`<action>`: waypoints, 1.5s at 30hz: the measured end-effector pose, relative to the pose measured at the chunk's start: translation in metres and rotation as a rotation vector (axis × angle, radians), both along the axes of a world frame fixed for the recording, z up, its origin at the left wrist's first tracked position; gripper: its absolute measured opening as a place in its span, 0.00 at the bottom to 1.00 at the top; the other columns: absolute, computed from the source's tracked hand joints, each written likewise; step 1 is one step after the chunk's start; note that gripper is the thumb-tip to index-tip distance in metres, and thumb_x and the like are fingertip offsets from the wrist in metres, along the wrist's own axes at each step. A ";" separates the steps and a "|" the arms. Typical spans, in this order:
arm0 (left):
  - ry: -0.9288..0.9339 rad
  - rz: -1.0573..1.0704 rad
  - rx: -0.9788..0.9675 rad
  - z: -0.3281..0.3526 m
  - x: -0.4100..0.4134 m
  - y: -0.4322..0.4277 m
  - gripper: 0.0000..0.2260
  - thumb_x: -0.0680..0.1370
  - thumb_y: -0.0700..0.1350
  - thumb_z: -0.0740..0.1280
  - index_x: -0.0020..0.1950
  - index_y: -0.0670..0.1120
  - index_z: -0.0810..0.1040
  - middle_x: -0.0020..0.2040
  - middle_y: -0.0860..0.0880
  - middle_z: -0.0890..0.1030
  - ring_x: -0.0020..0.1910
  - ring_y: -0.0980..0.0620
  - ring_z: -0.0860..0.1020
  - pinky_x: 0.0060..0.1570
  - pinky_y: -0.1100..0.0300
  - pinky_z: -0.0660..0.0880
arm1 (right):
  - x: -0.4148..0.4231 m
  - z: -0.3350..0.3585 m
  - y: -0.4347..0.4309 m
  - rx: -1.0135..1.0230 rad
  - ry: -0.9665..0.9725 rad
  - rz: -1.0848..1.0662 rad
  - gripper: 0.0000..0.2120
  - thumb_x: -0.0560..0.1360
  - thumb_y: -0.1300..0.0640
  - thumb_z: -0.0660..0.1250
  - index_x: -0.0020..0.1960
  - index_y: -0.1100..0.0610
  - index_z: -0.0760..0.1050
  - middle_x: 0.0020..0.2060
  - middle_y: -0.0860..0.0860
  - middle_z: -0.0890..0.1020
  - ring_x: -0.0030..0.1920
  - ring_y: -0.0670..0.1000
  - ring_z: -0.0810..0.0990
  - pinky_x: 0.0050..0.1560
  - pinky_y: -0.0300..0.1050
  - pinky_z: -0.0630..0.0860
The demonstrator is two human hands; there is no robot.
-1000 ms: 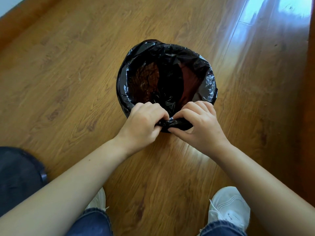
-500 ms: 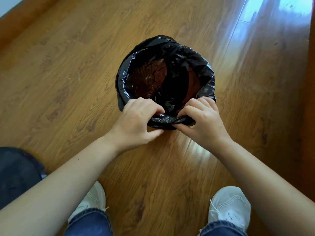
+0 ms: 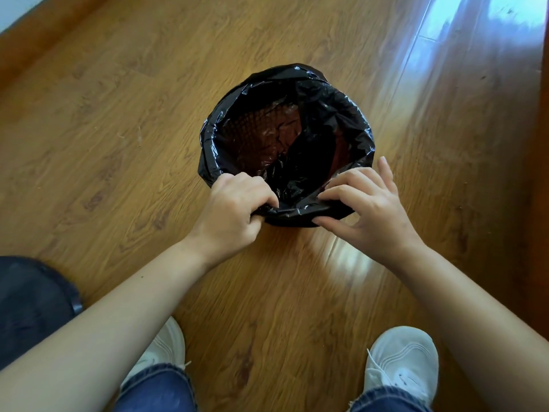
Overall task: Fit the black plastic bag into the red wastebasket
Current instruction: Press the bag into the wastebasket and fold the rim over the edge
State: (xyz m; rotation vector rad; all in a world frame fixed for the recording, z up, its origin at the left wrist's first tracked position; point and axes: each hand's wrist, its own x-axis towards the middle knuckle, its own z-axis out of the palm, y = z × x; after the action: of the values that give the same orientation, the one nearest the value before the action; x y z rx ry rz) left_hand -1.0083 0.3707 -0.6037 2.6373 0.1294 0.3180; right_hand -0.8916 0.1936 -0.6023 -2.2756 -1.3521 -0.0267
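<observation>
Head view: black bag (image 3: pixel 315 126) lines the wastebasket (image 3: pixel 258 126) on the floor (image 3: pixel 118 114). Left hand (image 3: pixel 234 209) grip is fisted on the near rim fold; right hand (image 3: pixel 365 203) pinches it loosely, outer fingers spread.

Bag (image 3: pixel 335 114) lines wastebasket (image 3: pixel 261 129) (hands at near rim).

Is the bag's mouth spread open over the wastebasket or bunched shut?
Spread open: the black plastic bag is folded over the rim all round, the basket's mesh showing through inside.

left hand (image 3: pixel 234 209) fisted, right hand (image 3: pixel 368 209) pinching, fingers spread
</observation>
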 end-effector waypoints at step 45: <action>0.050 -0.012 -0.011 0.001 0.000 -0.005 0.14 0.63 0.29 0.63 0.42 0.44 0.79 0.40 0.49 0.80 0.43 0.46 0.75 0.49 0.59 0.61 | 0.000 -0.002 -0.005 -0.037 0.033 -0.005 0.11 0.65 0.54 0.75 0.42 0.59 0.79 0.38 0.54 0.79 0.45 0.55 0.77 0.69 0.62 0.52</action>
State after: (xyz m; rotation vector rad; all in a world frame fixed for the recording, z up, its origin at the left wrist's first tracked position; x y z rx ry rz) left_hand -1.0080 0.3652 -0.6031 2.6346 0.1309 0.2470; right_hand -0.8918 0.1887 -0.6038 -2.2992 -1.3407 0.0344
